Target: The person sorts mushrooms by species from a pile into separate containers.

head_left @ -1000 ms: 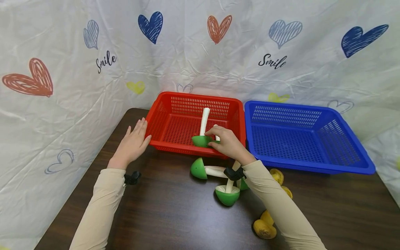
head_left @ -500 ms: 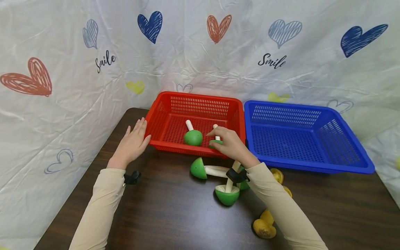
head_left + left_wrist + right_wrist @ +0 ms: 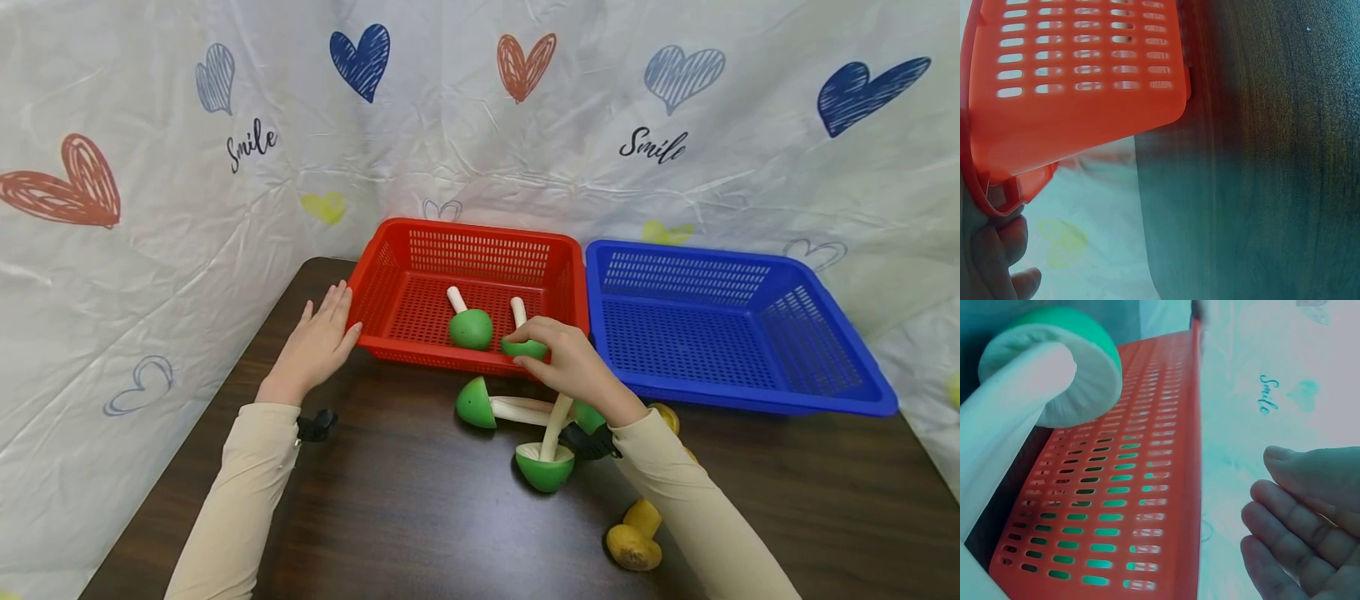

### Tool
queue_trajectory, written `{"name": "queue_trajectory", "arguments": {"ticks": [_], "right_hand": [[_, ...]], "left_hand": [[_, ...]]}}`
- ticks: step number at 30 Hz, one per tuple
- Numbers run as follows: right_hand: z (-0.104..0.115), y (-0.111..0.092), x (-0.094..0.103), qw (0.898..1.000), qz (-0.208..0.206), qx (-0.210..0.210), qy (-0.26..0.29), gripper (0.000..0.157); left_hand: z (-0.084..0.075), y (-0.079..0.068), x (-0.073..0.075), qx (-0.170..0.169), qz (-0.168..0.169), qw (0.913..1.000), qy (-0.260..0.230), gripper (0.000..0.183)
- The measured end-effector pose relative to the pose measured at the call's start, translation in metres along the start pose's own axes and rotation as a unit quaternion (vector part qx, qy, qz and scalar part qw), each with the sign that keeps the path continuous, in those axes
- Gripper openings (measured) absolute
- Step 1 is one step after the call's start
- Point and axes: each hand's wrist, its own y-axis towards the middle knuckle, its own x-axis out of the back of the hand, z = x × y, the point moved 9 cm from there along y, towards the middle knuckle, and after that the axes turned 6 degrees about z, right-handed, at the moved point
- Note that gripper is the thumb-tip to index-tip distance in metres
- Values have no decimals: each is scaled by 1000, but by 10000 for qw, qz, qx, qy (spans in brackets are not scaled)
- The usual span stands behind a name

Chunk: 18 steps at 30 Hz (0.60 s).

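My left hand [image 3: 311, 350] rests with straight fingers against the left rim of the red basket [image 3: 442, 357]; the left wrist view shows its fingertips [image 3: 1015, 240] beside that rim. My right hand [image 3: 566, 354] hovers by the basket's front right edge, fingers bent loosely, nothing held. Inside lie two green-capped toy mushrooms with white stems: one [image 3: 471, 330] cap toward me, another [image 3: 525, 348] partly behind my right fingers. Several more lie on the table before the basket: one on its side [image 3: 476, 405], one cap down [image 3: 545, 472], another [image 3: 589, 417] partly hidden by my right wrist.
A blue basket [image 3: 720, 397] stands right of the red one. Yellow-brown mushrooms [image 3: 633, 547] lie near my right forearm, which partly covers some. A white cloth with printed hearts [image 3: 517, 71] hangs behind the dark wooden table [image 3: 420, 517].
My right hand has let go of a green mushroom, which tipped over in the red basket with its cap toward me. The hand then drew back slightly rightward. My left hand has stayed put.
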Motion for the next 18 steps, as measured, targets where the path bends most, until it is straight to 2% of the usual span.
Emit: {"name": "queue_trajectory", "arguments": {"ticks": [8,18], "right_hand": [[13,-15,7,9993,-131,346,-25,25],[25,-35,11,9991,-133,395,-19,26]], "left_hand": [[-2,1,0,-15,15,10000,-10,63],[-1,0,0,24,27,10000,34,63]]}}
